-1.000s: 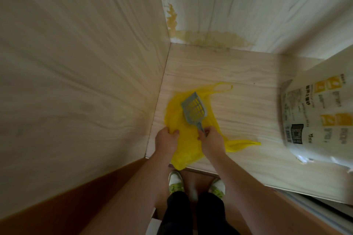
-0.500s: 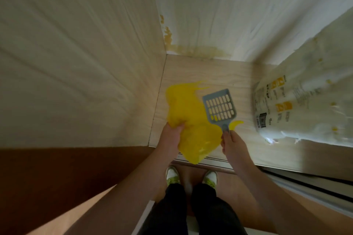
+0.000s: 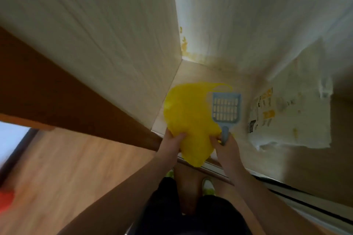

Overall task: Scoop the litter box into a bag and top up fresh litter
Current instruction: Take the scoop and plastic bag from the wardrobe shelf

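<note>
A crumpled yellow plastic bag [image 3: 191, 118] hangs in front of me, lifted off the pale wooden shelf [image 3: 196, 71]. My left hand [image 3: 172, 140] pinches the bag's lower left part. My right hand [image 3: 225, 146] grips the handle of a grey-blue slotted litter scoop [image 3: 226, 108], whose head points away from me beside the bag, and its thumb also touches the bag. A large white litter sack [image 3: 290, 112] with yellow print lies on its side to the right. No litter box is in view.
Pale wood panels wall in the shelf at left and back, with yellow stains in the far corner [image 3: 184, 46]. A dark brown panel edge [image 3: 76, 110] runs diagonally at left. Below are wooden floor, a sliding track [image 3: 286, 189] and my feet [image 3: 208, 186].
Both hands drew back toward me and lifted the bag off the shelf. The scoop swung from lying over the bag to its right side. The view swung, bringing the litter sack nearer.
</note>
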The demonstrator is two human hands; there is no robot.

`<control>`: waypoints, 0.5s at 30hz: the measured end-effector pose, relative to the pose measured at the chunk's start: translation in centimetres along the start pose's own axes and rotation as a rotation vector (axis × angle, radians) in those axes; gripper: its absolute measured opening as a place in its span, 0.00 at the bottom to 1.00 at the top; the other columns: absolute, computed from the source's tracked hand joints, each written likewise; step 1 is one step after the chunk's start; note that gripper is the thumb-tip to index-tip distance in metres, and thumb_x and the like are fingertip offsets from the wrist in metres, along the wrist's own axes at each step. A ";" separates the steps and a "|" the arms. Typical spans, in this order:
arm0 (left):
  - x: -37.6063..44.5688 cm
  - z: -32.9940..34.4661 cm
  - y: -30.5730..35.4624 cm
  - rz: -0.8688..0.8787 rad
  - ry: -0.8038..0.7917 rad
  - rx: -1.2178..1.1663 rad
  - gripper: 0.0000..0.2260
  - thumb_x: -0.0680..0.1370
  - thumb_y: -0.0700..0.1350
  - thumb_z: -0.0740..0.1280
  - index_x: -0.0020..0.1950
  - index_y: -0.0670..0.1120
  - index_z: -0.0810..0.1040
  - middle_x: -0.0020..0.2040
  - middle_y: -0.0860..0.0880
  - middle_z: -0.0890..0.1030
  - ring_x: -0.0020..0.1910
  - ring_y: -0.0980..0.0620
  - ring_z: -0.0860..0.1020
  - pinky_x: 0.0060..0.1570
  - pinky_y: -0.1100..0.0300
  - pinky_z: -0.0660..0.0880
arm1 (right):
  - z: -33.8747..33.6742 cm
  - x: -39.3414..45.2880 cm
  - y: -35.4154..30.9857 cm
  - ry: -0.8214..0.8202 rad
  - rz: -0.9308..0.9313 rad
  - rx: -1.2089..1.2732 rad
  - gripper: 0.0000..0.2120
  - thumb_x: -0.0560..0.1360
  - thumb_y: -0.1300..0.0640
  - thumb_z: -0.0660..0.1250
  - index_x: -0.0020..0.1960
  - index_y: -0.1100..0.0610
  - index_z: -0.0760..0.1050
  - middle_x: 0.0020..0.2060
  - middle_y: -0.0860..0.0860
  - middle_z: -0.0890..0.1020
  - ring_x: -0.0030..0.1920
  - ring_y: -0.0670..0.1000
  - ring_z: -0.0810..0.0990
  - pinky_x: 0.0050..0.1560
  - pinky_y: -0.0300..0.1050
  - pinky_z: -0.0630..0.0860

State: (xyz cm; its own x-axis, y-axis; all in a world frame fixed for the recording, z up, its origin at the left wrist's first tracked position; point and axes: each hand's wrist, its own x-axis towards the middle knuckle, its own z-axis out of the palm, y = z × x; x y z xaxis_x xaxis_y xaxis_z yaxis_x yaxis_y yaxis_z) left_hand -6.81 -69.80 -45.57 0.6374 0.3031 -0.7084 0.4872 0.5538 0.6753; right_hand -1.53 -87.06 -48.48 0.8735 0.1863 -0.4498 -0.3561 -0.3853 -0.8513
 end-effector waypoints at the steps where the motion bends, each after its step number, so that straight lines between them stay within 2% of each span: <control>1: -0.7 -0.4 -0.6 0.003 0.016 -0.011 0.21 0.77 0.48 0.69 0.67 0.59 0.66 0.56 0.56 0.78 0.53 0.50 0.79 0.51 0.42 0.79 | -0.8 0.0 0.2 -0.047 -0.042 -0.028 0.05 0.78 0.52 0.66 0.50 0.52 0.72 0.38 0.52 0.75 0.37 0.51 0.76 0.35 0.47 0.71; 3: -2.3 -1.2 -1.4 0.008 0.081 -0.058 0.23 0.76 0.55 0.68 0.69 0.59 0.64 0.58 0.56 0.77 0.55 0.49 0.78 0.55 0.43 0.77 | -2.3 0.0 0.7 -0.127 -0.128 -0.082 0.04 0.78 0.54 0.66 0.49 0.48 0.71 0.34 0.49 0.71 0.32 0.42 0.72 0.32 0.37 0.67; 5: -3.9 -2.1 -1.9 0.002 0.196 -0.127 0.16 0.79 0.56 0.63 0.66 0.56 0.67 0.57 0.53 0.77 0.56 0.47 0.77 0.48 0.50 0.78 | -3.4 -0.2 1.0 -0.194 -0.157 -0.152 0.06 0.78 0.55 0.66 0.45 0.49 0.70 0.32 0.51 0.66 0.29 0.43 0.68 0.30 0.38 0.64; 7: -5.3 -3.4 -2.1 -0.015 0.304 -0.222 0.12 0.81 0.58 0.57 0.56 0.53 0.74 0.52 0.50 0.78 0.51 0.47 0.78 0.44 0.52 0.76 | -3.9 -0.4 1.2 -0.251 -0.154 -0.198 0.08 0.78 0.56 0.66 0.42 0.56 0.68 0.30 0.53 0.63 0.28 0.45 0.65 0.30 0.37 0.62; 9: -6.6 -5.3 -2.2 -0.035 0.339 -0.328 0.18 0.81 0.61 0.52 0.54 0.50 0.75 0.51 0.48 0.79 0.51 0.45 0.78 0.46 0.50 0.74 | -3.8 -0.7 0.8 -0.312 -0.158 -0.238 0.13 0.78 0.58 0.66 0.38 0.55 0.65 0.28 0.51 0.62 0.28 0.47 0.64 0.32 0.41 0.61; 12: -8.1 -8.9 -2.6 -0.060 0.309 -0.451 0.27 0.81 0.63 0.48 0.65 0.46 0.72 0.61 0.41 0.78 0.61 0.39 0.76 0.51 0.47 0.75 | -2.7 -1.1 0.4 -0.408 -0.186 -0.320 0.17 0.78 0.59 0.66 0.35 0.52 0.60 0.26 0.47 0.60 0.24 0.42 0.62 0.30 0.39 0.59; 15: -9.6 -12.8 -3.1 -0.083 0.278 -0.428 0.32 0.79 0.66 0.49 0.63 0.42 0.77 0.56 0.40 0.83 0.55 0.39 0.81 0.55 0.49 0.76 | -0.9 -1.0 0.2 -0.501 -0.236 -0.434 0.17 0.77 0.59 0.68 0.35 0.52 0.61 0.26 0.47 0.61 0.23 0.42 0.63 0.30 0.39 0.59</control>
State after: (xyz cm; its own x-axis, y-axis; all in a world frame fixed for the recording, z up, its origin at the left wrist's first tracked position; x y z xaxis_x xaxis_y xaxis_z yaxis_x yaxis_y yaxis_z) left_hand -22.07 -64.53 -43.49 0.3959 0.4073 -0.8230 0.2043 0.8347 0.5114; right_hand -2.17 -88.15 -47.98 0.6161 0.6626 -0.4258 0.0797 -0.5903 -0.8033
